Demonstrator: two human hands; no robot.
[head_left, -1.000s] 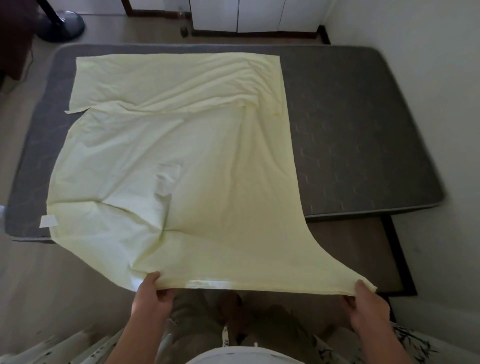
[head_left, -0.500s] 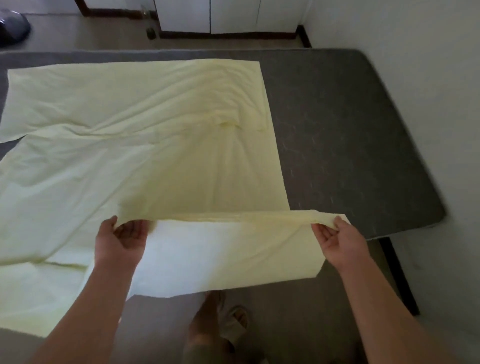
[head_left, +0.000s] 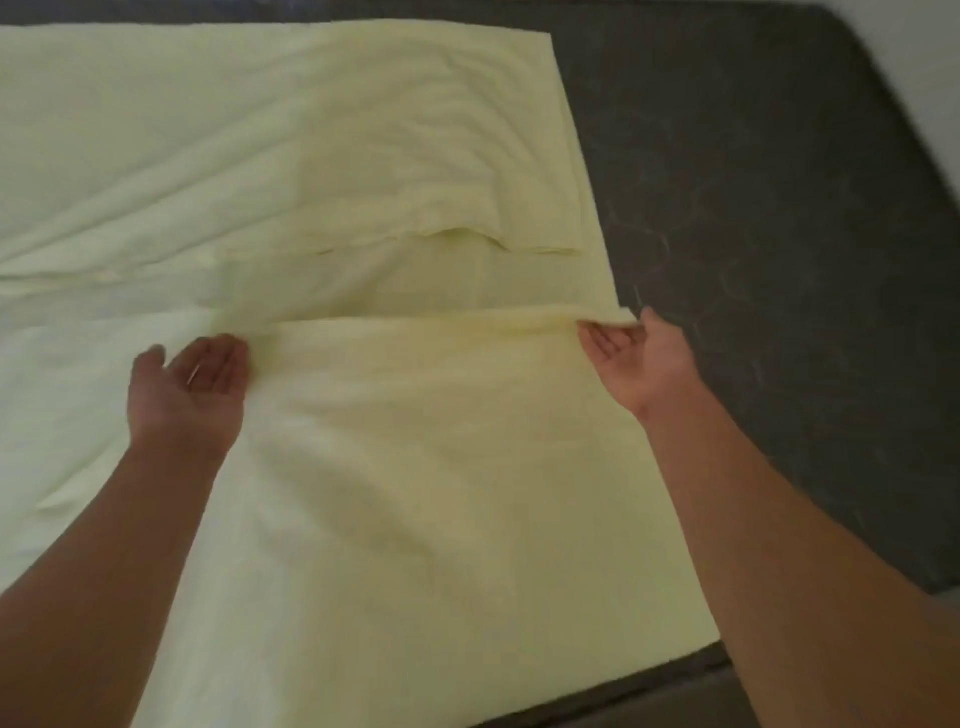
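A pale yellow sheet (head_left: 322, 156) lies spread over a dark grey mattress (head_left: 779, 208). Its near part is folded forward over the rest, and the folded edge (head_left: 415, 319) runs straight across between my two hands. My right hand (head_left: 641, 358) is palm up at the sheet's right border and pinches the end of that edge between thumb and fingers. My left hand (head_left: 189, 382) lies palm up on the sheet with relaxed fingers, its tips at the left end of the fold, holding nothing.
The right third of the mattress is bare. A pale wall (head_left: 930, 62) runs along its right side. The mattress's near edge and a dark strip of floor (head_left: 649, 696) show at the bottom right.
Both hands carried the sheet's near edge forward over the mattress and laid it down as a fold. My left hand has let go of the edge. The camera moved closer.
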